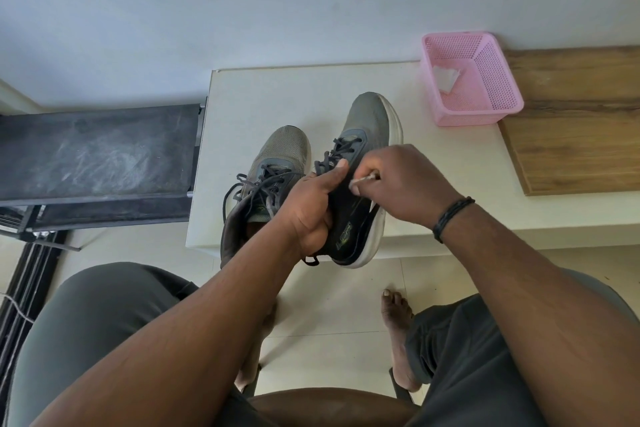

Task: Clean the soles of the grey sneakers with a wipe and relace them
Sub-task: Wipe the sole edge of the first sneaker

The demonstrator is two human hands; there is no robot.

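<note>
White table [263, 87], pink basket [498, 104] beside sneakers [367, 114], fingers [360, 184] pinching lace tip [367, 178].

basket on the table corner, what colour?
Pink: the perforated plastic basket is pink all over, seen best in the head view.

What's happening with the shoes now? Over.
Left hand grips right sneaker. Right hand pinches lace tip. Nothing blocking. Over.

White table [242, 87] with sneakers [284, 149], basket [485, 114]
</note>
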